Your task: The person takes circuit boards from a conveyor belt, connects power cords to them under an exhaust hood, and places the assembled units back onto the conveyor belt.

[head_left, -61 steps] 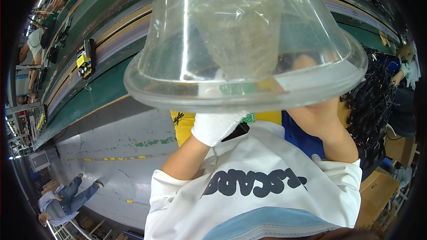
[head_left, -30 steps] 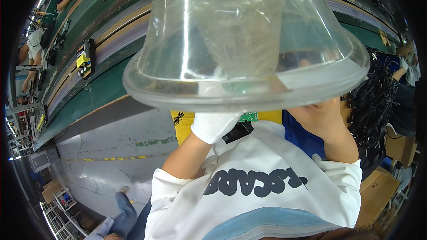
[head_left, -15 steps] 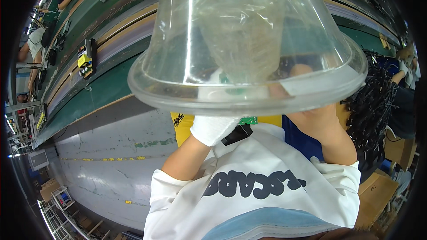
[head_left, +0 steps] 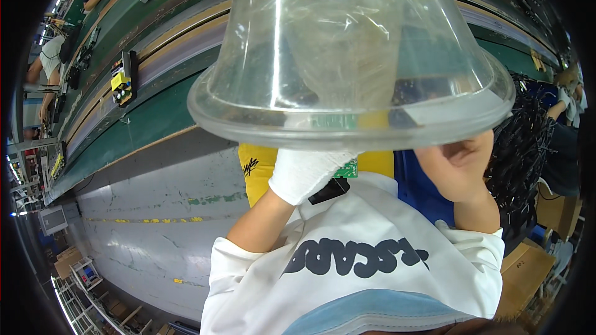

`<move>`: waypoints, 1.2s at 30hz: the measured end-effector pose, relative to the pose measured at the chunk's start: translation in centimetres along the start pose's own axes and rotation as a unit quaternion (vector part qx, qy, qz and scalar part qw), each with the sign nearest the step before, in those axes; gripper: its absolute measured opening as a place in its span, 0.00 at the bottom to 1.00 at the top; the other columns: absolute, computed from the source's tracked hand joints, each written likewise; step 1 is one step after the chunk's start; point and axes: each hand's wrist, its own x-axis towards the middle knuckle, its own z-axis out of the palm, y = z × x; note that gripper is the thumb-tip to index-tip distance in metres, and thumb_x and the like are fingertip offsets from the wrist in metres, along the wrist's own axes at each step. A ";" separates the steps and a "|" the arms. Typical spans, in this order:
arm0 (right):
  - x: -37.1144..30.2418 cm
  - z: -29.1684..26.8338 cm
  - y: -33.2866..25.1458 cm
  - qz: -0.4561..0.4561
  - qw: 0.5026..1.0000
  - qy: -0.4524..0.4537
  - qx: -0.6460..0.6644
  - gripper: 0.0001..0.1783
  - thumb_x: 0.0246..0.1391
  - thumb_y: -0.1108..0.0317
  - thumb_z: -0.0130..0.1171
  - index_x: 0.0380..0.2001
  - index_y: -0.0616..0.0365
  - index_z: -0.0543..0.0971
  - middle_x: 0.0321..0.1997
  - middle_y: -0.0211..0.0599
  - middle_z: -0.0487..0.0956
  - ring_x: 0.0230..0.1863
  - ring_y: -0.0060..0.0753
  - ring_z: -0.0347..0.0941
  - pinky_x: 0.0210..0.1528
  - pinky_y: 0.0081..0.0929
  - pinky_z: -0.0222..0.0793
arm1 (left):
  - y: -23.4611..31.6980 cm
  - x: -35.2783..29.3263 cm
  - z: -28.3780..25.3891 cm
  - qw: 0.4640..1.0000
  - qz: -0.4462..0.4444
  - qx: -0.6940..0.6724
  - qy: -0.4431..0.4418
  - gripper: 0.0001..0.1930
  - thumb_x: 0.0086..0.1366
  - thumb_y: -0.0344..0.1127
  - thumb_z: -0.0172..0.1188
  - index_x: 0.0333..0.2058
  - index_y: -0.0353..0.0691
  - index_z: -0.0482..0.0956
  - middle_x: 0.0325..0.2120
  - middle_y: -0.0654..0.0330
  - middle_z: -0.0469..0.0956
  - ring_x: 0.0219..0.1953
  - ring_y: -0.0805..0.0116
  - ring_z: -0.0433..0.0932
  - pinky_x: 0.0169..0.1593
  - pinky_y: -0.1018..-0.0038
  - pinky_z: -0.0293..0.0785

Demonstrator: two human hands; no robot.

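- While a clear plastic hood [head_left: 354,68] covers much of my view, its rim crosses above my wrists and only part of the handling can be checked.
- Left grip [head_left: 304,174]: in a white glove, and judged to be closed around a green circuit board [head_left: 349,169]; my fingertips are masked by the rim.
- Board position: in front of my white shirt [head_left: 354,223], at the glove's right edge, one corner showing below the rim and a green patch visible through the plastic.
- A black piece [head_left: 329,192] sits just below the board; whether it is joined to it, I cannot tell.
- Right grip [head_left: 459,164]: bare, fingers curled, apart from the left. Fingertips are hidden, so I cannot tell whether it grasps anything.
- Step in hand, as I judge it: steadying the board with the left while the right works or waits beside it.
- Next move, in my judgement, calls for a firm left hold, the right brought in clear of the rim, and a better sight line.
- Surroundings: another circuit board [head_left: 123,80] rests on the bench [head_left: 152,111] to my left; black cables [head_left: 521,130] are heaped to my right.
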 end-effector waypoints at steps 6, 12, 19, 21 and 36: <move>-2.0 -0.9 -0.3 0.211 0.909 -0.035 0.357 0.02 0.46 0.78 0.61 0.26 0.63 0.78 0.21 0.27 0.70 0.18 0.19 0.56 0.23 0.20 0.49 | -0.6 -1.0 0.0 0.992 0.087 0.090 0.009 0.20 0.47 0.25 0.71 0.40 0.33 0.77 0.27 0.61 0.80 0.26 0.78 0.77 0.30 0.81 0.75; -4.3 0.4 2.5 0.109 0.973 -0.127 -0.156 0.05 0.48 0.78 0.59 0.32 0.62 0.79 0.23 0.39 0.73 0.19 0.35 0.68 0.22 0.27 0.61 | 2.6 -1.5 -0.1 0.996 -0.058 -0.048 0.041 0.20 0.46 0.24 0.72 0.40 0.32 0.77 0.26 0.60 0.80 0.27 0.79 0.77 0.31 0.81 0.76; -5.1 0.8 6.0 0.193 0.973 -0.095 -0.081 0.18 0.63 0.66 0.44 0.31 0.67 0.79 0.21 0.48 0.72 0.23 0.46 0.69 0.28 0.36 0.64 | 4.4 -2.3 0.2 0.984 -0.159 -0.073 0.033 0.22 0.44 0.23 0.73 0.40 0.29 0.76 0.31 0.57 0.80 0.30 0.79 0.77 0.34 0.80 0.76; -5.5 1.1 6.7 0.260 0.956 -0.131 -0.035 0.25 0.67 0.61 0.38 0.29 0.68 0.80 0.21 0.52 0.74 0.24 0.46 0.71 0.30 0.35 0.64 | 4.5 -2.6 0.4 0.986 -0.144 -0.071 0.043 0.22 0.44 0.23 0.73 0.40 0.29 0.76 0.31 0.57 0.80 0.31 0.79 0.77 0.36 0.80 0.77; -6.7 2.8 8.4 0.111 0.975 -0.184 -0.062 0.08 0.51 0.72 0.58 0.23 0.67 0.78 0.19 0.46 0.73 0.20 0.44 0.70 0.23 0.34 0.63 | 4.1 -3.8 -1.5 0.974 -0.157 -0.159 -0.049 0.31 0.49 0.27 0.70 0.51 0.30 0.69 0.30 0.57 0.81 0.28 0.76 0.77 0.32 0.80 0.73</move>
